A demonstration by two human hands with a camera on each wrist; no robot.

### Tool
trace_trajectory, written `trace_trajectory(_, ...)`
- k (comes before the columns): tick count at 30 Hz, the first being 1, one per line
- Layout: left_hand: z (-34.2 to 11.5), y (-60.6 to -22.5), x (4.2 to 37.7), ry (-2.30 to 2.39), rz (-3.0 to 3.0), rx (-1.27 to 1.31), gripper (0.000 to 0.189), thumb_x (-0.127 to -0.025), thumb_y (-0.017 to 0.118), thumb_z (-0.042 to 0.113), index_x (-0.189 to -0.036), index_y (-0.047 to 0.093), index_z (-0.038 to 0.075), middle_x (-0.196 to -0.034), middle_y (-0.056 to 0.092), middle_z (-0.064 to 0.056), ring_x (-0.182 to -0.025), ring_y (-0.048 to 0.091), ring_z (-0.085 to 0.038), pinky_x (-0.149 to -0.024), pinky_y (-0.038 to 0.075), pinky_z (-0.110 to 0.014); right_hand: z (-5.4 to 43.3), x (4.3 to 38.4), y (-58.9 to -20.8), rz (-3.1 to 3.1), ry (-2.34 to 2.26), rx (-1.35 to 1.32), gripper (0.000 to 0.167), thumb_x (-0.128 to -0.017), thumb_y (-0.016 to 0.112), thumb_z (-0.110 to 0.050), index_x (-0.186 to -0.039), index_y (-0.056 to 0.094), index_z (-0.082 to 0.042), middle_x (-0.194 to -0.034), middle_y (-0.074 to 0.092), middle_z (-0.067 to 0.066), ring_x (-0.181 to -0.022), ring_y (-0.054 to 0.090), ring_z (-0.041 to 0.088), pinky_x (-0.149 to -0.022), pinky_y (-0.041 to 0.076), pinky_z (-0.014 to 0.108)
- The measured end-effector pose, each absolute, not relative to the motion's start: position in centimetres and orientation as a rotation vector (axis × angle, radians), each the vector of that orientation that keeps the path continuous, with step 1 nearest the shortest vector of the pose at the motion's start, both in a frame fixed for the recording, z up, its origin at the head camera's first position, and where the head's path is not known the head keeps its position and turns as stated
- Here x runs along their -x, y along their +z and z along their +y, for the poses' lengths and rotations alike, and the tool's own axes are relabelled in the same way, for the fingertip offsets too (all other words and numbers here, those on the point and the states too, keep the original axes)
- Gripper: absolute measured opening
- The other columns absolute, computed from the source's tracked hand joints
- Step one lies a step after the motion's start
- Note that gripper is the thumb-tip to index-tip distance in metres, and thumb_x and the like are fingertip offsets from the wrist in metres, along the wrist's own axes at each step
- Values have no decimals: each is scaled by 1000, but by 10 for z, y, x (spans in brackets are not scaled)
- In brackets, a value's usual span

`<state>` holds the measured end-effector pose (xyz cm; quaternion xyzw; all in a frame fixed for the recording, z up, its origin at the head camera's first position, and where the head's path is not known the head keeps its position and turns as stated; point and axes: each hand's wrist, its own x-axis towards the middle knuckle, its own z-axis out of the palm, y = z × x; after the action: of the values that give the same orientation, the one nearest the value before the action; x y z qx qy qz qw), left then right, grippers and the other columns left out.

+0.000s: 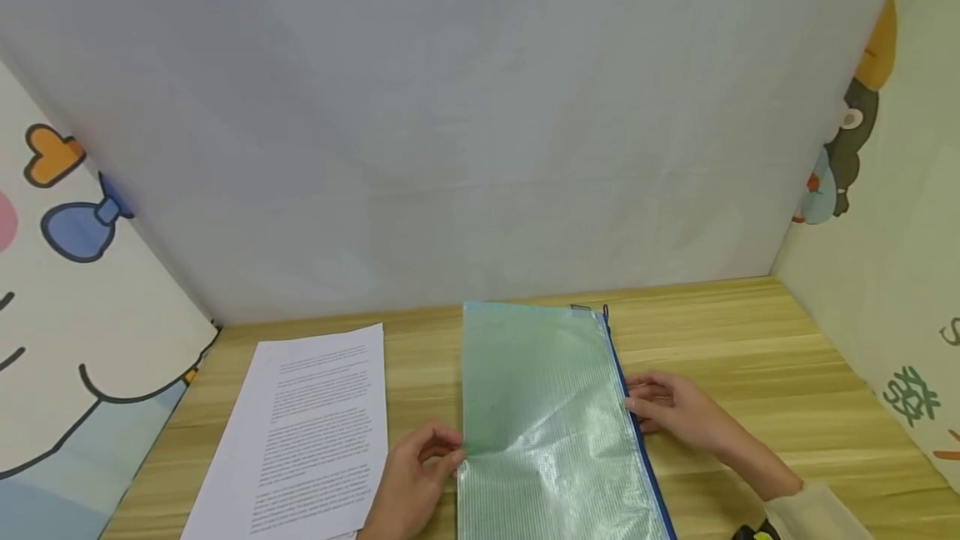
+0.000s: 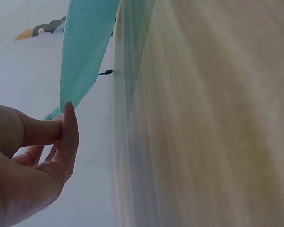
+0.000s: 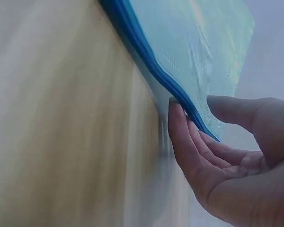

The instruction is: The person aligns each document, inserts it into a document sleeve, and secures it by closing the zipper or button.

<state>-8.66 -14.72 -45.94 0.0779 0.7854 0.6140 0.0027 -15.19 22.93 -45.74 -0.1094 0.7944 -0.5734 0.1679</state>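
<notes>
A translucent green mesh zipper pouch lies in front of me, with a blue zipper along its right side. My left hand pinches its left edge between thumb and fingers. In the left wrist view, the green edge rises from those fingertips, lifted off the table. On the opposite side, my right hand holds the zippered edge. The right wrist view shows its fingers under the blue zipper and the thumb on the upper side. The pouch's near end is cut off by the head view.
Printed paper sheets lie stacked to the left on the wood-grain table. A pale wall rises behind the table, with cartoon-decorated panels on both sides. A small dark object shows near the right sleeve.
</notes>
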Motion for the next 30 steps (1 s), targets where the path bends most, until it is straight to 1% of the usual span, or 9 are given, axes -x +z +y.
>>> trace_trajectory(7, -147, -460, 85, 1944, 2427, -250, 12, -90, 69, -12, -100, 66, -5, -101, 68, -17, -90, 66, -7, -74, 59, -24, 223, 174, -459, 2366, -1631, 309, 45, -104, 60, -10, -136, 48, 19, -120, 66, 27, -106, 69, 34, -79, 62, 35)
trace_trajectory(15, -146, -462, 85, 1937, 2418, -283, 12, -91, 68, -12, -99, 65, -5, -101, 68, -17, -91, 65, -7, -73, 59, -25, 219, 196, -461, 2434, -1644, 218, 44, -103, 63, -12, -136, 52, 16, -126, 64, 29, -107, 69, 32, -78, 62, 34)
trace_trajectory(19, -146, -462, 86, 1892, 2456, -301, 12, -91, 69, -10, -100, 65, -3, -101, 68, -15, -90, 66, -10, -73, 59, -25, 219, 199, -460, 2443, -1658, 214, 43, -101, 66, -11, -134, 54, 14, -121, 64, 26, -102, 69, 30, -77, 62, 33)
trace_trajectory(24, -147, -460, 88, 1818, 2470, -262, 14, -93, 70, -6, -106, 65, -3, -100, 68, -12, -90, 68, -16, -70, 59, -26, 218, 202, -457, 2462, -1695, 215, 40, -99, 69, -11, -130, 56, 10, -114, 65, 21, -98, 69, 27, -75, 62, 33)
trace_trajectory(30, -149, -459, 90, 1750, 2506, -235, 19, -91, 73, -3, -107, 64, -6, -94, 68, -10, -84, 69, -17, -67, 59, -26, 216, 203, -453, 2498, -1726, 274, 33, -97, 70, -7, -124, 59, 8, -109, 65, 20, -91, 71, 24, -70, 62, 34)
